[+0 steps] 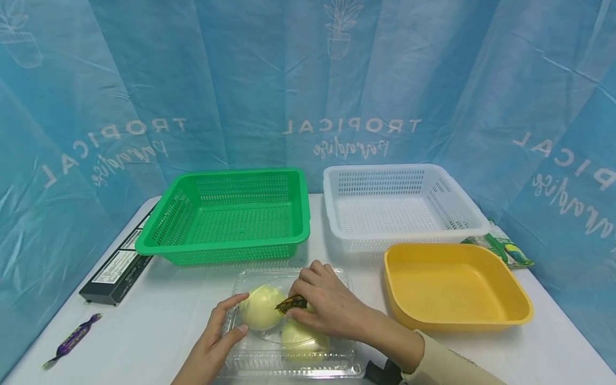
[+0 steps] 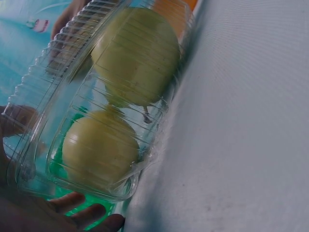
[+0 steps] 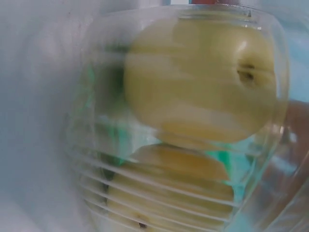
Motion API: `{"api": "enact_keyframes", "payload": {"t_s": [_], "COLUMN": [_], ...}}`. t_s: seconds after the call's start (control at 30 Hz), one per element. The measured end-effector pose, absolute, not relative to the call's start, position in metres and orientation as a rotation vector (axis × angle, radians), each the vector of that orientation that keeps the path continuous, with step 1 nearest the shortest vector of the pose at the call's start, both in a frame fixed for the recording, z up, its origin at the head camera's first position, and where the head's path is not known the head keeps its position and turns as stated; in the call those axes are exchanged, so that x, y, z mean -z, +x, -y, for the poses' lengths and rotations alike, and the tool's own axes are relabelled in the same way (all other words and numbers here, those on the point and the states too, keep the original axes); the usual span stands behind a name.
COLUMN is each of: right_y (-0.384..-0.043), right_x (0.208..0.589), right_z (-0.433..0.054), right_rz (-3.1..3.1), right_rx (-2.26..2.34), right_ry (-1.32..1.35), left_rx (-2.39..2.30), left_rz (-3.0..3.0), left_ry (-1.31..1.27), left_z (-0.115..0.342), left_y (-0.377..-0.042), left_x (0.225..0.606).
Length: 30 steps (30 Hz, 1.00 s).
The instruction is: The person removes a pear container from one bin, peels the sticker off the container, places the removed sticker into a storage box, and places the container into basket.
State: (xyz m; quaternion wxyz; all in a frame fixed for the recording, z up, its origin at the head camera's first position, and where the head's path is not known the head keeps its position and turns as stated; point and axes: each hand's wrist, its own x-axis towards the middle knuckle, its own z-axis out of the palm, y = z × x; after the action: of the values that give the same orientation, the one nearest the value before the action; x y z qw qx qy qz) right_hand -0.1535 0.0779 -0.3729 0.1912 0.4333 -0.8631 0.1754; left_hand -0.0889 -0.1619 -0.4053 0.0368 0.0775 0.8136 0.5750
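A clear plastic clamshell box [image 1: 260, 361] lies at the front of the table, its lid over round, pale yellow pears [image 1: 262, 308]. My left hand [image 1: 216, 334] rests at the box's left side, thumb and index finger on the lid. In the left wrist view its other fingers [image 2: 89, 215] lie extended beside the box's end. Over the lid, my right hand [image 1: 327, 299] pinches a small black-and-gold printed label [image 1: 291, 304] between thumb and fingers. The right wrist view shows pears [image 3: 198, 82] through the clear wall.
Behind the box stand a green basket [image 1: 221, 251] and a white basket [image 1: 409, 235]. A yellow basin [image 1: 457, 283] sits at the right, with a green packet [image 1: 505, 246] beyond it. Leftward lie a black box [image 1: 113, 275] and a purple wrapped candy [image 1: 72, 341].
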Motion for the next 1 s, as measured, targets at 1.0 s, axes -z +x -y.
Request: {"api": "enact_keyframes", "payload": {"t_s": [1.0], "right_y": [-0.1554], "right_x": [0.3718], "right_z": [-0.0802], "right_rz": [2.312], "right_rx": [-0.590], "right_ry": [1.318], "left_rx": [-1.778], "left_rz": [-2.498], "left_ry": [0.254], "left_z": [0.1626], "left_y": [-0.0887], "left_x": [0.4061]}}
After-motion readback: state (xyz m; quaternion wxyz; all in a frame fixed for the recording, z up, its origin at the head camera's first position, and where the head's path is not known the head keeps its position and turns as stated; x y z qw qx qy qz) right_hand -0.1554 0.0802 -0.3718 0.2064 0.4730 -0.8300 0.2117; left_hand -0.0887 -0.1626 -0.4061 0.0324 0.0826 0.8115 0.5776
